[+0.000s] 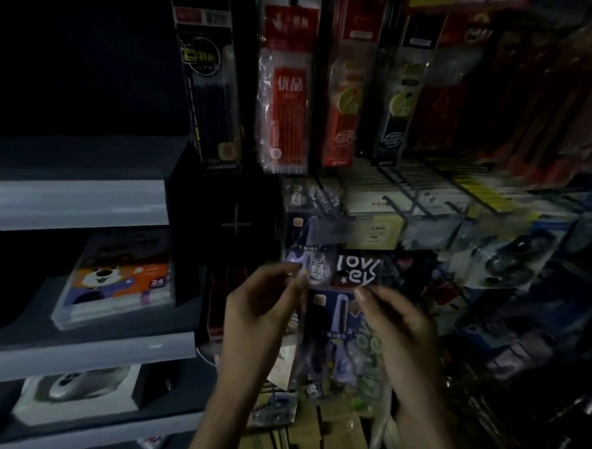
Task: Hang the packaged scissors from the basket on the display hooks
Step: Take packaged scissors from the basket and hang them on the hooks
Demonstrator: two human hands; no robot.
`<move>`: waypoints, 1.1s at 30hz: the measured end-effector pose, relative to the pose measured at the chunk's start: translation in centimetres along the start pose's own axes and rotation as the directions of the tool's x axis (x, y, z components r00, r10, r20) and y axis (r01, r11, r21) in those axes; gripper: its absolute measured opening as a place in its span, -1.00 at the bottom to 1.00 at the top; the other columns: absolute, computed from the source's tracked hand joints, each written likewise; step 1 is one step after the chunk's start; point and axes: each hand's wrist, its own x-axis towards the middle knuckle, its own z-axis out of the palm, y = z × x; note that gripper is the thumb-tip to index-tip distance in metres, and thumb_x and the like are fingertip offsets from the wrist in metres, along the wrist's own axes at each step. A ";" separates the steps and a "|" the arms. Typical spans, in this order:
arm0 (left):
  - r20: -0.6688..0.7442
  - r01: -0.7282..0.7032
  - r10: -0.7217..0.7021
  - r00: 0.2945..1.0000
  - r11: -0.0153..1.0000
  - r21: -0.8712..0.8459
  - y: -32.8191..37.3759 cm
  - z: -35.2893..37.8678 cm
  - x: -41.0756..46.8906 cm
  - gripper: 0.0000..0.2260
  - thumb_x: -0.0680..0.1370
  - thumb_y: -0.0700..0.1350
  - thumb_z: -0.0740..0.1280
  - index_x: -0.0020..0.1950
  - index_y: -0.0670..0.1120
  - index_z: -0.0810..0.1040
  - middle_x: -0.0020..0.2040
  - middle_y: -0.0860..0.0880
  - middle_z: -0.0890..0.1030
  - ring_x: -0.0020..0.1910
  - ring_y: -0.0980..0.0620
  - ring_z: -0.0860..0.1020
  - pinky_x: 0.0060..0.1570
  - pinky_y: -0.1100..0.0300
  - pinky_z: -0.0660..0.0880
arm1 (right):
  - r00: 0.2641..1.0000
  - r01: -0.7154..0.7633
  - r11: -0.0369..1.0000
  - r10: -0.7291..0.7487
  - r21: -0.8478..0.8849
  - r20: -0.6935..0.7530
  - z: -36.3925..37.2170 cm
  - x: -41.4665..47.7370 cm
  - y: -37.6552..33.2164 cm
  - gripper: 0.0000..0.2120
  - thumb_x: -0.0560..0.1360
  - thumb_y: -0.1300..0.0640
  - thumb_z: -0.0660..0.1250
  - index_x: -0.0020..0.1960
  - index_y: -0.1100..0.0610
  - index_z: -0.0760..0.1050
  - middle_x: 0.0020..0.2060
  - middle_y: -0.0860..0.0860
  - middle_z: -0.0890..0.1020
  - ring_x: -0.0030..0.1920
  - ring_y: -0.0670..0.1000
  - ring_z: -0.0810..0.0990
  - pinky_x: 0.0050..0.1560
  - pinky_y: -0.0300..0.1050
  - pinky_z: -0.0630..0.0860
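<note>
Pretty dark shop aisle. Grey shelves [73, 199] fill the left side, with a boxed set showing a cartoon dog [120, 280] on the middle one. Far and higher up, packs of pens [287, 97] hang in a row, and wire display hooks [409, 202] poke out on the right. Near the middle, both hands hold one packaged scissors [332, 295] upright by its top card, just below those hooks. The left hand [259, 308] pinches the card's left edge between thumb and fingers; the right hand [399, 329] pinches the right corner. The pack's lower part is too blurry to make out.
</note>
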 end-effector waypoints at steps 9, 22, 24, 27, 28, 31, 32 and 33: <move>-0.076 -0.060 0.068 0.995 0.993 0.105 1.7 1.7 1.8 -0.76 0.62 0.00 0.45 0.28 0.06 0.66 0.08 0.09 0.73 0.11 0.17 0.69 0.08 0.20 0.61 | 1.000 0.010 0.999 -0.010 -0.030 -0.005 -0.7 3.7 0.7 -0.94 0.54 0.08 0.48 -0.01 0.04 0.70 -0.16 -0.11 0.75 -0.12 -0.21 0.69 -0.20 -0.43 0.52; -0.026 -0.145 0.144 0.989 0.988 -0.046 3.8 3.4 1.9 -0.77 0.73 -0.08 0.26 0.24 -0.07 0.69 0.00 -0.19 0.65 0.01 -0.10 0.61 0.06 0.12 0.50 | 0.996 -0.019 1.000 0.018 0.011 0.088 -0.9 5.7 -0.7 -0.87 0.55 0.07 0.47 0.05 0.07 0.71 -0.11 -0.09 0.76 -0.06 -0.15 0.72 -0.15 -0.37 0.55; -0.032 -0.165 0.164 0.986 0.986 -0.024 3.7 3.7 2.1 -0.78 0.73 -0.11 0.27 0.27 -0.10 0.68 -0.07 -0.09 0.62 -0.04 0.02 0.59 0.01 0.21 0.48 | 0.994 0.000 1.000 0.002 -0.016 0.111 -0.7 5.9 -0.5 -0.88 0.56 0.07 0.46 0.06 0.07 0.71 -0.10 -0.09 0.76 -0.05 -0.12 0.72 -0.11 -0.33 0.55; -0.031 -0.199 0.200 0.979 0.979 0.029 3.5 3.7 2.3 -0.78 0.73 -0.14 0.26 0.28 -0.11 0.66 -0.08 -0.03 0.61 -0.05 0.09 0.58 0.00 0.24 0.49 | 0.992 0.011 1.000 -0.008 -0.023 0.125 -0.4 6.4 -0.4 -0.87 0.58 0.09 0.44 0.07 0.10 0.71 -0.11 -0.07 0.76 -0.06 -0.12 0.72 -0.12 -0.32 0.54; -0.027 -0.208 0.209 0.978 0.977 0.043 3.4 3.7 2.4 -0.79 0.73 -0.13 0.26 0.27 -0.10 0.66 -0.07 0.00 0.62 -0.04 0.09 0.58 0.03 0.23 0.49 | 0.993 0.016 1.000 -0.013 -0.020 0.120 -0.3 6.6 -0.4 -0.87 0.58 0.09 0.44 0.07 0.10 0.71 -0.11 -0.08 0.76 -0.07 -0.12 0.72 -0.13 -0.32 0.54; -0.007 -0.226 0.227 0.974 0.971 0.071 3.3 3.4 2.5 -0.79 0.73 -0.12 0.26 0.28 -0.09 0.65 -0.07 0.04 0.61 -0.01 0.07 0.58 0.06 0.18 0.49 | 0.993 0.028 1.000 -0.028 -0.005 0.112 0.0 7.0 -0.4 -0.88 0.59 0.09 0.44 0.05 0.10 0.71 -0.13 -0.08 0.76 -0.08 -0.15 0.71 -0.14 -0.34 0.53; 0.001 -0.231 0.231 0.973 0.970 0.078 3.2 3.4 2.5 -0.79 0.73 -0.12 0.26 0.28 -0.08 0.65 -0.08 0.00 0.60 -0.03 0.07 0.57 0.04 0.18 0.49 | 0.993 0.035 0.999 -0.035 -0.001 0.113 0.2 7.1 -0.4 -0.88 0.58 0.09 0.45 0.05 0.11 0.71 -0.13 -0.08 0.76 -0.09 -0.16 0.70 -0.15 -0.35 0.52; 0.007 -0.234 0.234 0.972 0.969 0.080 3.2 3.3 2.6 -0.79 0.73 -0.12 0.26 0.28 -0.07 0.65 -0.09 -0.04 0.58 -0.04 0.07 0.56 0.02 0.17 0.48 | 0.993 0.043 0.999 -0.043 -0.002 0.113 0.4 7.3 -0.4 -0.87 0.58 0.08 0.45 0.06 0.11 0.71 -0.13 -0.08 0.76 -0.09 -0.17 0.70 -0.14 -0.35 0.51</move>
